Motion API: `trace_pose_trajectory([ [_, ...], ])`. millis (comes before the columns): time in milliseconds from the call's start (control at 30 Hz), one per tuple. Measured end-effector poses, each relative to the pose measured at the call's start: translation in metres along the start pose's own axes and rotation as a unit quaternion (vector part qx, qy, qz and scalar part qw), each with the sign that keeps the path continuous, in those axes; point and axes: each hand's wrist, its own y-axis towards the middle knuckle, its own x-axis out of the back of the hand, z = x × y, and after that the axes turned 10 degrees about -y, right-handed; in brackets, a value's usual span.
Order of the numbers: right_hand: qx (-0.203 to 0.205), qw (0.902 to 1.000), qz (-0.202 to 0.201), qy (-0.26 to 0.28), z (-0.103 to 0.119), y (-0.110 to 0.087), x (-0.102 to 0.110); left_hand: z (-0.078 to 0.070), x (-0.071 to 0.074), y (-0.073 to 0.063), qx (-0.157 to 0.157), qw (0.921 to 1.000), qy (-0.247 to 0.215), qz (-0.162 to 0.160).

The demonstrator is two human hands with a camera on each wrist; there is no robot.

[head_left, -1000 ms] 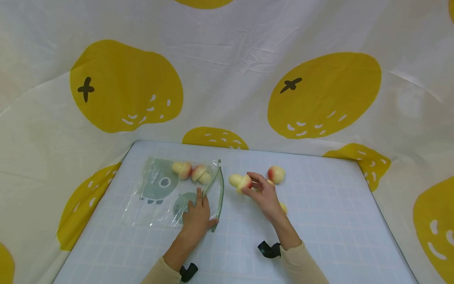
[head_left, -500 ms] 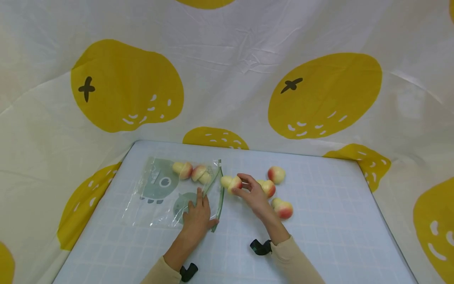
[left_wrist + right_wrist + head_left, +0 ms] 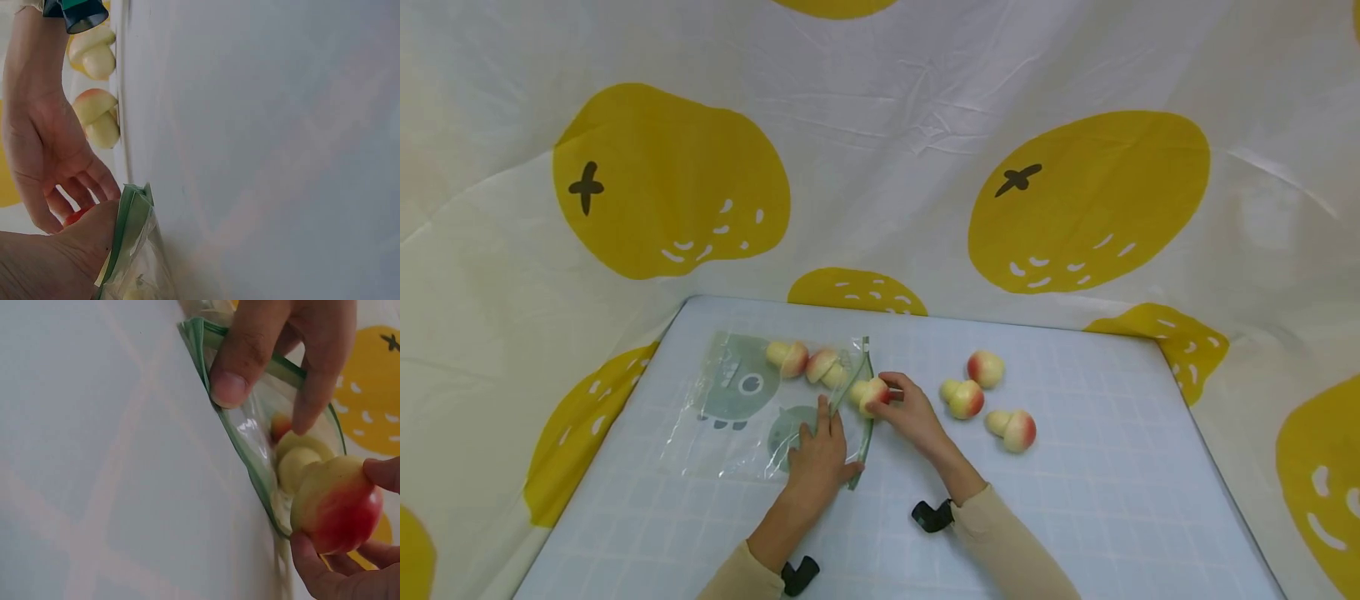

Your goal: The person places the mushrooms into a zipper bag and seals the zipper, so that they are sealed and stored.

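Observation:
A clear zip bag with a green edge and green cartoon monster prints lies on the left half of the table. My left hand rests across its mouth, fingers fairly straight. In the right wrist view the left thumb presses the green rim and the mouth gapes. With thumb and fingertips, my right hand pinches the red-tinged cap of a yellow toy mushroom, its stem pointing into the mouth. Inside the bag lie two similar mushrooms, one left of the other.
Three more toy mushrooms lie right of my right hand: one at the back, one in the middle and one nearer. A white curtain with yellow fruit prints hangs behind the pale checked table.
My right hand has carried the mushroom leftward to the bag's mouth, uncovering the mushrooms on the right; the nearest one has shifted right with its cap turned. My left hand stays put.

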Motion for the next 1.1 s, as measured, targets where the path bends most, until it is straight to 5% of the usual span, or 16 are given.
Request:
trace_pose_trajectory([
  [200,0.002,0.9997,0.009,-0.024,0.003,0.008,-0.008,-0.001,0.000,-0.001,-0.009,0.9999,0.004,-0.007],
  [533,0.062,0.9939,-0.020,-0.089,0.003,0.019,-0.012,-0.002,-0.001,0.000,-0.010,0.9995,0.029,-0.005],
  [1100,0.030,0.9978,-0.057,-0.012,0.005,0.029,-0.037,-0.005,-0.001,-0.006,-0.058,0.9933,0.059,-0.080],
])
